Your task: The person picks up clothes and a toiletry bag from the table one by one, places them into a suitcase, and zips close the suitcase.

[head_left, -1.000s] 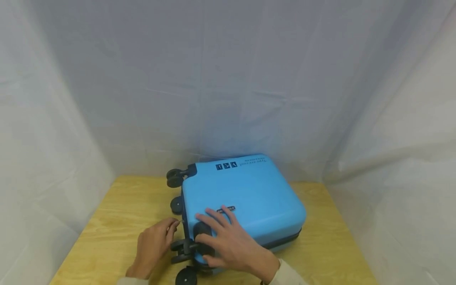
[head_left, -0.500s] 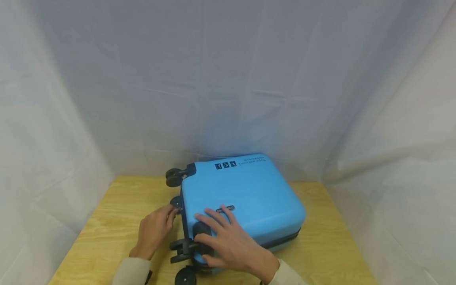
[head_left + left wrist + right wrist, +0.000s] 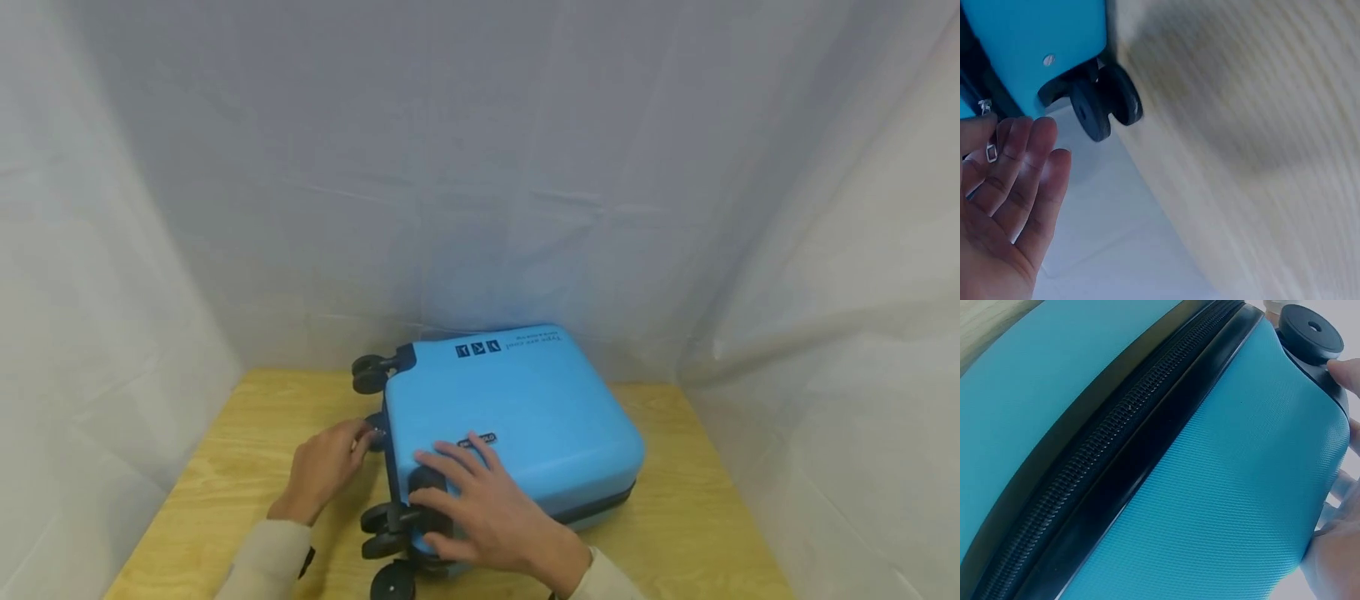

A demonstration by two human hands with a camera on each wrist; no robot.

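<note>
Closest to me, the right hand lies flat on the near corner of the blue suitcase, fingers spread and nearly straight, the palm over the black wheel mount. It presses and steadies the case; it does not curl around anything. In the right wrist view I see the black zipper running between the two blue shells, and it looks closed along this part.

The suitcase lies flat on the wooden worktop, near the middle, its wheels pointing to the left side.

A little further away, the left hand is at the left edge of the case, beside the middle wheel. In the left wrist view a small metal zipper pull lies against the fingers. The fingers look loosely bent toward it, but whether they really pinch it I cannot tell.

Compared with one second ago, the left hand has moved away from me along the left edge: it was next to the near wheels, now it is close to the middle wheel, and more of the beige sleeve is visible. I judge that the pull is travelling along the zipper, so the work on the zipper is advancing. The right hand and the case have almost not moved.

Behind everything hangs a white cloth.
</note>
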